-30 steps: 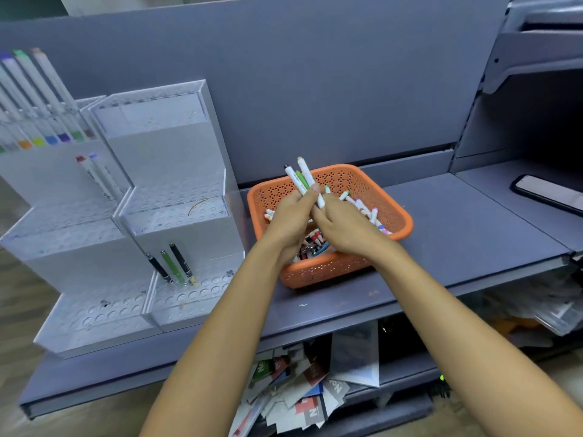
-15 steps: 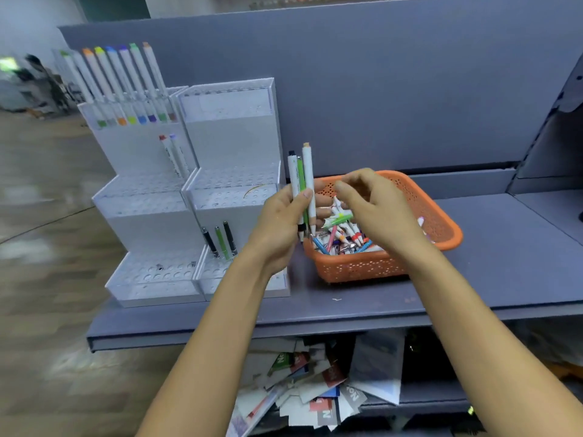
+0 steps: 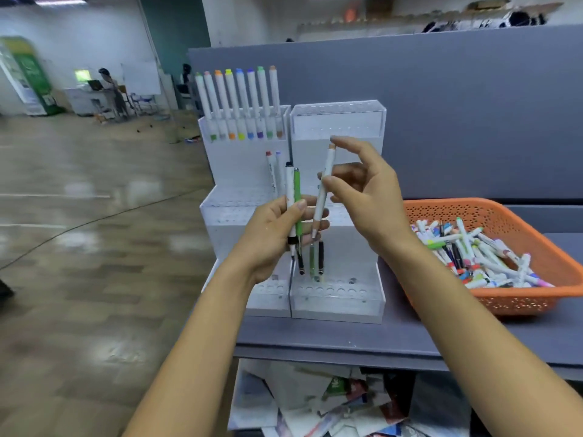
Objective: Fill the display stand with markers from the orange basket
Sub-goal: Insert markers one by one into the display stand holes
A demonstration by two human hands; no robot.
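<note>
Right hand (image 3: 369, 197) pinches a slim white marker with a tan cap (image 3: 325, 181) between thumb and fingers, its lower end by the fingers of the left hand (image 3: 274, 238), which grips a white black-tipped marker (image 3: 290, 200) and a green pen (image 3: 297, 197) upright. Directly behind both grips stands the white tiered plastic display stand (image 3: 337, 121); the orange perforated plastic basket (image 3: 492, 212) of loose markers (image 3: 479, 257) sits to their right. Barrel print is too blurred to read.
</note>
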